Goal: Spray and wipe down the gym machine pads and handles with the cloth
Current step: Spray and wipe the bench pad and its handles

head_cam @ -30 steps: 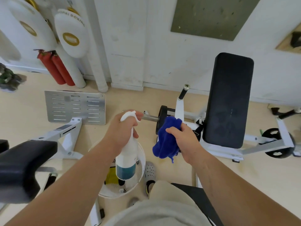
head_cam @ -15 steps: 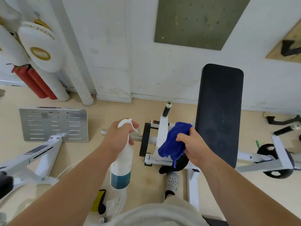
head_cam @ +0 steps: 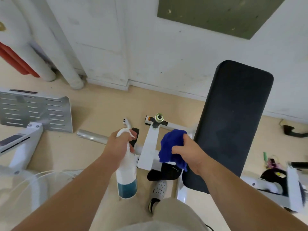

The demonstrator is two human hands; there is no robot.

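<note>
My left hand [head_cam: 118,145] grips a white spray bottle [head_cam: 127,170] with blue liquid at its bottom, nozzle pointing up and away. My right hand [head_cam: 188,151] clutches a bunched blue cloth [head_cam: 171,147] just left of the long black back pad [head_cam: 231,120] of a white gym machine. The pad leans up toward the wall. A black handle with a metal end cap [head_cam: 159,118] sticks up from the white frame [head_cam: 150,145] between my hands. A chrome weight sleeve [head_cam: 92,136] juts left behind the bottle.
A slotted metal footplate [head_cam: 35,110] on another white machine stands at left. Red and white rolls [head_cam: 25,64] lean on the wall. My clogged foot [head_cam: 158,190] is on the floor by a black weight plate [head_cam: 164,172]. Another plate [head_cam: 275,179] sits at right.
I have stepped closer to the machine, so the pad and handle loom larger. Both hands keep their grip and stay side by side; the cloth is now nearer the pad's left edge.
</note>
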